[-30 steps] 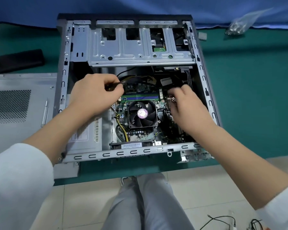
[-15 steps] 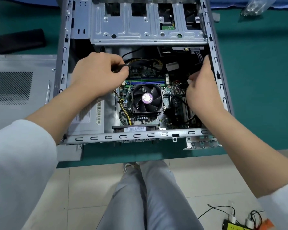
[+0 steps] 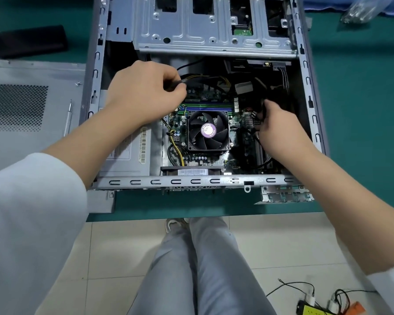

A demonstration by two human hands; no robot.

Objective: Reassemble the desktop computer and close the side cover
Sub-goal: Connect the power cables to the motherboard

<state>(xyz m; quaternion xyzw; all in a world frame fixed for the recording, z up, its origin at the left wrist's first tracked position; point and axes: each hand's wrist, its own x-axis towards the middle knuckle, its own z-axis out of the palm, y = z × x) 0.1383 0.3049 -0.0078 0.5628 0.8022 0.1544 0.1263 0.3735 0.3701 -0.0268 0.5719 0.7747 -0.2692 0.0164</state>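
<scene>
The open desktop case lies on its side on the green table, with the motherboard and its black CPU fan exposed. My left hand is inside the case at the upper left and pinches a black sleeved cable bundle with yellow wires. My right hand reaches in at the right of the fan, its fingers curled round a black cable near a small heatsink. The grey side cover lies flat to the left of the case.
A screwdriver lies on the side cover. A black block sits at the far left. A clear bag lies at the top right. Cables and a yellow device are on the floor. The silver drive cage spans the case's far end.
My right hand has gone from the case's right wall back down to beside the fan and now grips a black cable. My left hand has kept its hold. The view moved closer.
</scene>
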